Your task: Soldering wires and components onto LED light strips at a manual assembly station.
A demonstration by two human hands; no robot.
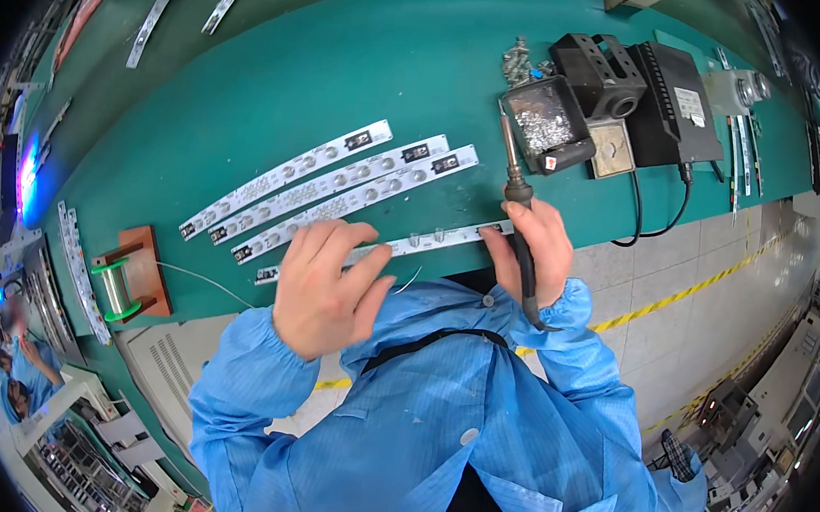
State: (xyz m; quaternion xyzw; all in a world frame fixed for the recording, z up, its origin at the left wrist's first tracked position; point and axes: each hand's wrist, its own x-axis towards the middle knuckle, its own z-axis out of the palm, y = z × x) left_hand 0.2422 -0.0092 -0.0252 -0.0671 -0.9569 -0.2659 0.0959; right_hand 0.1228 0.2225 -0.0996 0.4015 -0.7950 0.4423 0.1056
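Observation:
My right hand [543, 250] is closed around a soldering iron [518, 189], its tip pointing away from me beside the dark solder-waste tray [548, 122]. The right thumb is at the right end of a white LED strip board [435, 238] along the bench's near edge. My left hand [326, 283] bends over that board's left half, fingers curled and somewhat spread, hiding part of it. Solder wire [206, 279] runs from a green spool [116, 291] to the left hand; a short end shows past the thumb. The grip on it is partly hidden.
Three more LED strip boards [339, 181] lie slanted beyond my hands on the green bench [444, 66]. At the far right stand a black iron holder [602, 74], a sponge dish [611, 151] and a black soldering station [672, 103]. The spool sits on a brown stand [149, 269].

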